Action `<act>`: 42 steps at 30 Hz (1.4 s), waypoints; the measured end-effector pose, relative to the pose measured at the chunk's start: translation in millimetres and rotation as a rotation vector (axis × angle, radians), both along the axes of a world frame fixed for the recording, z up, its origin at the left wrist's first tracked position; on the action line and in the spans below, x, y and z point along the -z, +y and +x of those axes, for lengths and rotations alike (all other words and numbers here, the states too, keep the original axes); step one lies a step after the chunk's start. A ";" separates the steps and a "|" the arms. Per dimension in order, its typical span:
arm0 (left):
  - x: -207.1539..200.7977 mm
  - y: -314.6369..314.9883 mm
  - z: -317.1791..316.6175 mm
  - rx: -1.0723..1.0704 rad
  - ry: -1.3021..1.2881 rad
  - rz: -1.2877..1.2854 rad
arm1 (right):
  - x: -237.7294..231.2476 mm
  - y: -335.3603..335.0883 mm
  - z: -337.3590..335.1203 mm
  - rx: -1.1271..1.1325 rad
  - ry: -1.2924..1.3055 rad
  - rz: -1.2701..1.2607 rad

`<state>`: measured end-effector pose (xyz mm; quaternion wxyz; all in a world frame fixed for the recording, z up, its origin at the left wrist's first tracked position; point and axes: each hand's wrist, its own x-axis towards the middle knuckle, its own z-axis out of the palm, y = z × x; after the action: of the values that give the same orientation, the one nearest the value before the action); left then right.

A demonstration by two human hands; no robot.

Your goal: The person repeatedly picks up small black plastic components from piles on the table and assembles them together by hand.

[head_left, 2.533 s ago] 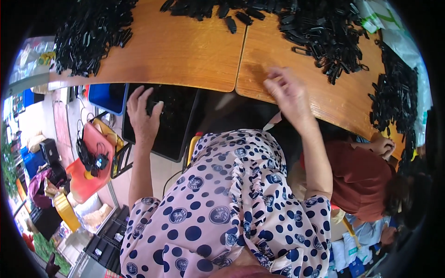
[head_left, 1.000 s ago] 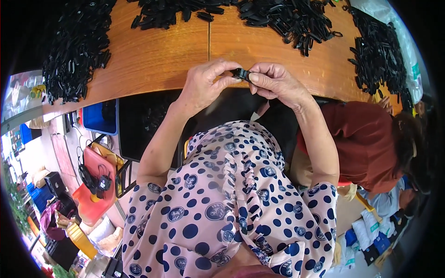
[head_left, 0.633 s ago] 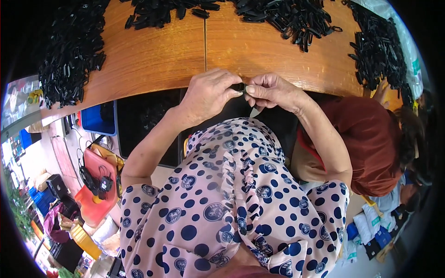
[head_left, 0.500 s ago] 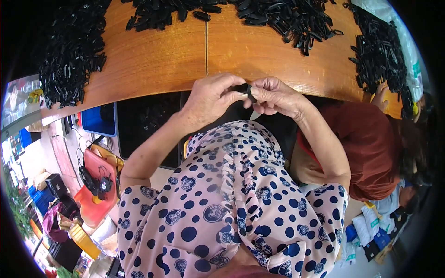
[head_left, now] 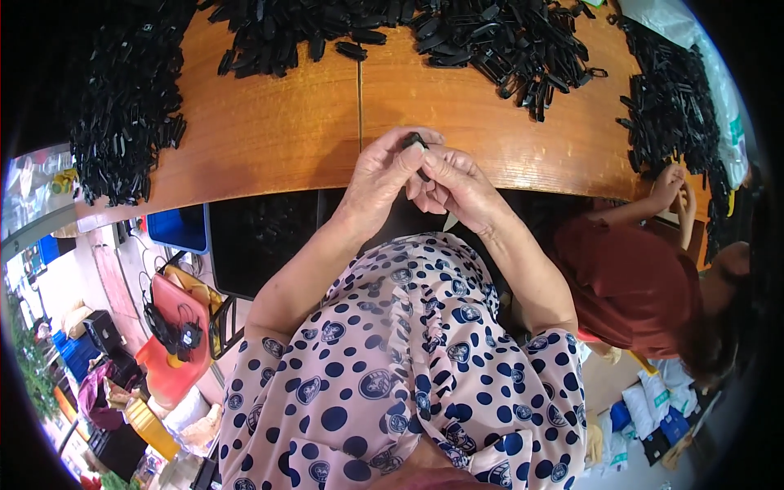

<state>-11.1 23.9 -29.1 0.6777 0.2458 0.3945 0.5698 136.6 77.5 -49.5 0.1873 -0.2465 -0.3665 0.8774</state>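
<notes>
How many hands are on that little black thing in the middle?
2: the left hand on its left and the right hand on its right. They partly hide the black piece.

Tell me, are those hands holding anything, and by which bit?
A small black piece, between the fingers of the left hand and right hand. They cover part of it, so I can't tell exactly where each hand grips.
</notes>
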 end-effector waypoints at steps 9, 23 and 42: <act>43.9 69.6 -86.1 -0.320 1.142 0.081 | -21.7 106.5 2.7 0.129 -0.869 1.969; 32.7 98.3 -106.1 0.049 1.681 0.341 | -10.8 129.9 9.5 0.239 -0.617 0.932; -1.1 8.9 -11.7 -0.078 0.835 0.282 | -32.4 21.5 10.7 0.396 0.098 -0.015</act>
<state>-22.7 32.9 -28.0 0.3980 0.5299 0.5618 0.4952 147.3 99.0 -17.0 0.3718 -0.2721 -0.2949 0.8371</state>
